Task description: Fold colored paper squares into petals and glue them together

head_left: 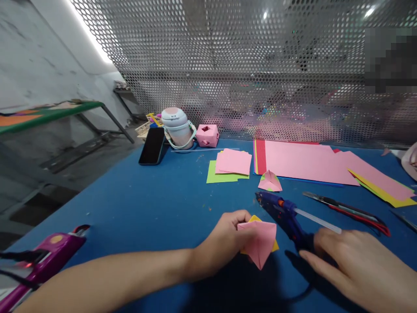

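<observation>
My left hand [224, 243] pinches a folded pink paper piece [262, 241], with yellow paper showing behind its edges. To the right, my right hand [355, 261] is closed around the handle of a blue hot glue gun [283, 208]. A whitish glue stick [317, 219] juts from the gun's back end, and the nozzle points up and left. Just beyond the nozzle sits a small folded pink and green paper piece [269, 181]. Part of the gun's handle is hidden by my right fingers.
Pink square sheets [234, 161] lie over green paper. Larger pink sheets [299, 161] are behind, right. A utility knife [329, 201] and red-handled scissors [365, 219] lie right. A phone [152, 145], bottle [177, 128] and pink paper box [207, 135] stand back left. A purple power strip [48, 261] is front left.
</observation>
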{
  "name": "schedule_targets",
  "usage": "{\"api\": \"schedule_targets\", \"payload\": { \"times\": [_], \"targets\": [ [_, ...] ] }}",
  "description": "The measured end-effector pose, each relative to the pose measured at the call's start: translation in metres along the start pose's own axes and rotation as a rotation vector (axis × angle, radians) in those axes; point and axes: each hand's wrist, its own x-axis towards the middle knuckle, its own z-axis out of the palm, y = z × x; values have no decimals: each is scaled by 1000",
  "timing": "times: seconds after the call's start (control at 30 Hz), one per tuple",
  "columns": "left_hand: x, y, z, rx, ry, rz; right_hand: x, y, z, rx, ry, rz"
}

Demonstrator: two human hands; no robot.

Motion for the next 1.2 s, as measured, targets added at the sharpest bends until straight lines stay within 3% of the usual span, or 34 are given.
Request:
{"api": "schedule_targets", "payload": {
  "times": [0.1, 0.3, 0.43, 0.6, 0.7, 0.87, 1.2],
  "targets": [
    [-6, 2, 5, 42, -65, 14, -4, -18, -4, 327, -198, -4],
    [-9, 0, 7, 131, -77, 79, 8, -40, 14, 709, -178, 253],
    [-9, 1, 5, 152, -84, 97, 11, -36, 26, 789, -110, 322],
    [-11, 3, 2, 270, -137, 257, 26, -42, 27, 852, -4, 182],
    [-9, 6, 0, 278, -104, 251, 38, -50, 24, 772, 83, 116],
    [-2, 12, -2, 193, 14, 188, 50, -54, 24, 861, 170, 179],
    [-1, 13, -3, 47, 86, 321, 52, -57, 29, 1014, 182, 332]
  ]
}}
